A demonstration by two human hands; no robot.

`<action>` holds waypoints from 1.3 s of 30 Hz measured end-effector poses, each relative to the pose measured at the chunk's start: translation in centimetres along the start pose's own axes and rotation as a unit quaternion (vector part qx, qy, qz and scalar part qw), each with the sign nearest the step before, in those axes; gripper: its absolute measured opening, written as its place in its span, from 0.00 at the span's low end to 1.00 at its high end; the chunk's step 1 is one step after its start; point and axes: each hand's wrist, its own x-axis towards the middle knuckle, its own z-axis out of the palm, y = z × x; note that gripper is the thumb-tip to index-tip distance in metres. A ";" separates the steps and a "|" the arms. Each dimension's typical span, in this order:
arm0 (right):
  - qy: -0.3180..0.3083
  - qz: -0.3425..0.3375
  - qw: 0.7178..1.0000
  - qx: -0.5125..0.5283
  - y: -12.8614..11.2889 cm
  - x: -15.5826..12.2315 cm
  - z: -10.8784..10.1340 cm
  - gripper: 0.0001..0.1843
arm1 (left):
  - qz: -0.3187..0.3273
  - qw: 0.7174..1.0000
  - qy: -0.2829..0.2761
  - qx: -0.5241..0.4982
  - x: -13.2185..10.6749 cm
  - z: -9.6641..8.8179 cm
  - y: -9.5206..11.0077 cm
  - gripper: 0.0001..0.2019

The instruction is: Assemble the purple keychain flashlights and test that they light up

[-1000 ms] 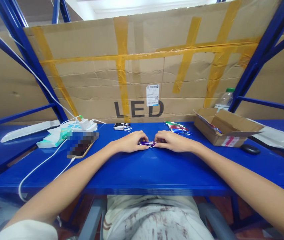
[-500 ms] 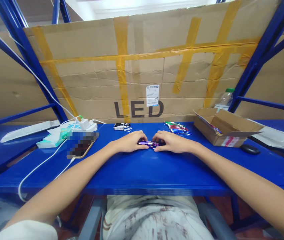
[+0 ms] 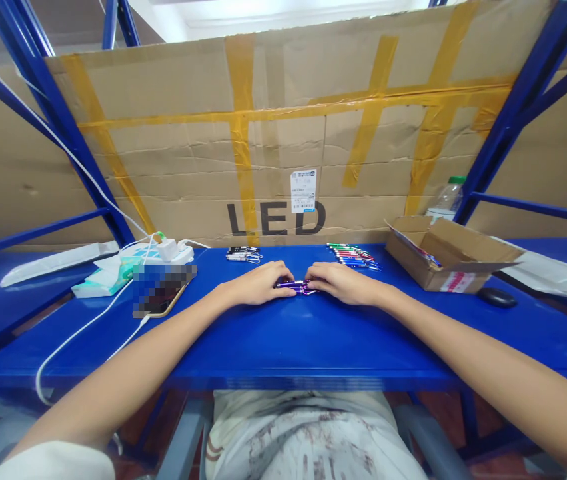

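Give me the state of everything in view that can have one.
Purple pens: side by side
Left hand: pinching their left end
Right hand: curled at their right end, grip unclear
Small cardboard box: open at top
Plastic bottle: green cap on
Phone: cable plugged in
Power strip: charger plugged in
Tissue pack: open

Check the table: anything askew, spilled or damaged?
No spill shows. The large cardboard sheet behind the table is creased and crossed by slanting strips of yellow tape, so it looks worn. The purple pens between the left hand and right hand show no damage, though the hands partly cover them.
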 end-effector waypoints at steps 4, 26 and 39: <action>0.009 0.019 1.000 0.002 -0.1 -0.2 0.2 0.16 | -0.003 1.000 0.002 0.007 -0.1 0.0 0.0 0.22; 0.009 -0.005 0.999 -0.043 -0.4 -0.1 0.1 0.06 | 0.004 1.000 0.014 0.026 -0.1 0.0 0.3 0.21; 0.007 0.019 1.000 -0.023 -0.5 -0.4 0.2 0.09 | -0.007 1.000 0.012 0.025 -0.1 0.1 0.6 0.16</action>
